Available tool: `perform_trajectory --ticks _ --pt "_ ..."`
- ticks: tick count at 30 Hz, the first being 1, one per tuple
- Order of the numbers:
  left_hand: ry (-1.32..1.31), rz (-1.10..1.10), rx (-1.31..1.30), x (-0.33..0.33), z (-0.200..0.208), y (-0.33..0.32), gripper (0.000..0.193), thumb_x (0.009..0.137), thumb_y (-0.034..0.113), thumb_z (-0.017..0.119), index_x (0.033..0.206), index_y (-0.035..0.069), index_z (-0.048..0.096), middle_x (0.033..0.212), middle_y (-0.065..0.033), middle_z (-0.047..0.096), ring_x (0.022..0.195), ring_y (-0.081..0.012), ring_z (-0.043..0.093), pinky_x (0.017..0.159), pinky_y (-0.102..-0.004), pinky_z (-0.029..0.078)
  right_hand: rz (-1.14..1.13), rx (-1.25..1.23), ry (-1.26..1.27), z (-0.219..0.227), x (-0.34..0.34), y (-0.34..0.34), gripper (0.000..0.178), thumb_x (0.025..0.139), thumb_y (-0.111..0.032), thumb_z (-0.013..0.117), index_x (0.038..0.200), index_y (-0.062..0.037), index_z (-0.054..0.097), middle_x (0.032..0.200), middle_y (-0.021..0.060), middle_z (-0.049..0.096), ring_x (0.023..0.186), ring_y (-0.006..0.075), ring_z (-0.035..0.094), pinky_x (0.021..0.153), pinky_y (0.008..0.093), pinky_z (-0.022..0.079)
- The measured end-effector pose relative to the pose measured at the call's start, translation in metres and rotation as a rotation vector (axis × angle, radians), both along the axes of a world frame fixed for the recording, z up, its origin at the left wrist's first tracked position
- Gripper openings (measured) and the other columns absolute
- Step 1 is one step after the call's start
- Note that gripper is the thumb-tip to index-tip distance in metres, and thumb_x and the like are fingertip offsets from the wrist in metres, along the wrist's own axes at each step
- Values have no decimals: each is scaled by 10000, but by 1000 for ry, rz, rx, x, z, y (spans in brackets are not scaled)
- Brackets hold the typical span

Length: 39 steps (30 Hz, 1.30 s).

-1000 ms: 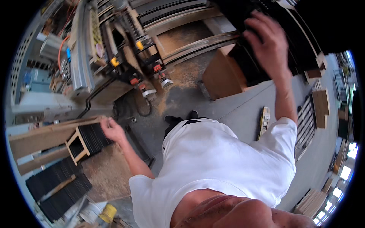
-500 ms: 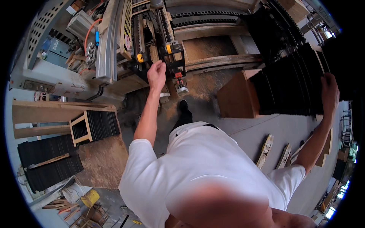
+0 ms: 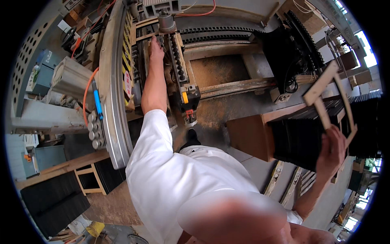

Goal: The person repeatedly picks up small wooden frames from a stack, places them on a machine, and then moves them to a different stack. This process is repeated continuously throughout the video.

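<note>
My left arm reaches forward into the machine between its two rails. There my left hand [image 3: 156, 51] has its fingers drawn together at the near bar of a pale wooden frame [image 3: 145, 37] lying in the machine; the fingertips are partly hidden. Out to the right, my right hand [image 3: 332, 151] grips another open wooden frame [image 3: 321, 110] with a crossbar, held tilted up above a stack of black-edged frames [image 3: 296, 138]. A brown cardboard-coloured box [image 3: 250, 136] stands beside that stack.
A metal beam with striped tape [image 3: 115, 81] runs close along my left arm. Further left, more black-edged frames [image 3: 53, 199] rest on a wooden bench [image 3: 107, 205]. Sawdust [image 3: 215, 105] lies on the floor before me. Black cable chains [image 3: 219, 31] cross the machine's far side.
My left hand has moved forward, deeper into the machine, to the wooden frame there. My right hand has lifted a wooden frame from the stack on the right. My view has shifted.
</note>
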<state>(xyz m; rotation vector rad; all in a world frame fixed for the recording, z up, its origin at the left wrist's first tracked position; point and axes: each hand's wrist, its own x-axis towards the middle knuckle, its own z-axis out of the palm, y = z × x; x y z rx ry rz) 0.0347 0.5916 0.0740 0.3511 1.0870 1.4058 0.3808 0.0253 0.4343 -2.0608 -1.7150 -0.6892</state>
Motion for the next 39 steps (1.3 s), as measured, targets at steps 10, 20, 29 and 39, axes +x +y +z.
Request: perform_trajectory --ticks 10,20,29,39 --pt "-382 145 52 5 -15 38 622 908 362 650 1385 45 405 1332 -129 425 1271 -305 377 1094 -455 280 464 -207 285 -94 -51 154 223 736 34 693 944 -41 660 1002 96 664 930 305 601 818 392 491" --pt "-237 -11 41 4 -4 -255 270 890 118 649 1147 56 596 1047 -48 638 930 -164 609 754 -304 497 996 -218 308 -236 -150 363 197 763 -94 696 960 -86 700 933 62 676 880 285 594 798 390 489" --pt "-215 113 -20 -13 29 -467 311 936 82 578 1238 41 516 1132 -72 596 1103 -241 581 990 -387 454 1145 -212 39 -320 -253 486 295 821 -100 584 1101 -137 670 1027 86 686 937 276 606 808 415 446" --pt "-337 434 -72 11 23 -532 301 894 81 646 1181 47 567 1078 -76 633 1050 -234 612 942 -374 494 1075 -178 -316 -298 -281 571 164 787 -152 622 937 -109 674 812 110 696 942 268 613 808 396 394"
